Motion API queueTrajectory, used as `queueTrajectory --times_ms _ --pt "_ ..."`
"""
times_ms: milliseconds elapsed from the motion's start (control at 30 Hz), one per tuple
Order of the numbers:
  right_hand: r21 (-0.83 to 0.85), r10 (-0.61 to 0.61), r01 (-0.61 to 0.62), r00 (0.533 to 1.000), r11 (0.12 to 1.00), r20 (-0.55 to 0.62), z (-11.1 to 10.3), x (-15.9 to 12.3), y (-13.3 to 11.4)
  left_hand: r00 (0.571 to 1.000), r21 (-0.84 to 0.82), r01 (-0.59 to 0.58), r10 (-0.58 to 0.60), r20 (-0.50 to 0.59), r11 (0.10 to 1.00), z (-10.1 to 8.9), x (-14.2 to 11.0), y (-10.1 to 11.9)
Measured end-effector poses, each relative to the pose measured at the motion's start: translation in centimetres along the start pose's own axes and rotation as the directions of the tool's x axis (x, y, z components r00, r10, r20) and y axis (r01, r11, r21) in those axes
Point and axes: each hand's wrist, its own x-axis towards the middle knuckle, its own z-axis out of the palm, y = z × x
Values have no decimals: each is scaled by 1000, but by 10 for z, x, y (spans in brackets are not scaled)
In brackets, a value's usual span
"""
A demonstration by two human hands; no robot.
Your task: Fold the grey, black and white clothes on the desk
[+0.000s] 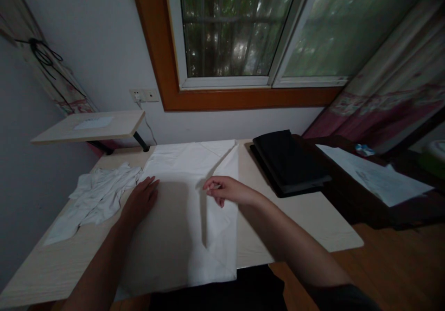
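A white cloth (167, 241) lies spread over the middle of the desk, its near end hanging at the front edge. At its right side a flap is raised and turned back, leaving a dark gap along the fold. My right hand (222, 190) pinches the edge of that flap between thumb and fingers. My left hand (142, 199) rests flat on the cloth's left side, fingers stretched out. Beside it on the left is a crumpled white garment (100, 193), apart from my hand.
A raised wooden shelf (121, 124) with a paper on it stands at the back left. To the right lie black folders (292, 162) on the pale desk (327, 227). Farther right, a paper sheet (371, 176) lies on dark furniture. A window (236, 33) is behind.
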Motion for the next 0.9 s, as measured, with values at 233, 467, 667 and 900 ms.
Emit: queueTrajectory --times_ms 233,467,667,900 --pt "-53 -69 67 997 996 -24 -11 31 40 1000 -48 1 -2 -23 999 -1 1 0" --pt "-651 -418 -163 647 741 -638 -83 21 82 1000 -26 6 -7 -7 1000 -1 2 1" --pt "-715 -385 -514 610 474 -693 -85 14 89 1000 -17 19 -19 -10 1000 -2 3 4" --pt "-719 -279 -563 673 407 -685 -81 28 81 1000 -7 19 -19 24 1000 -4 7 8"
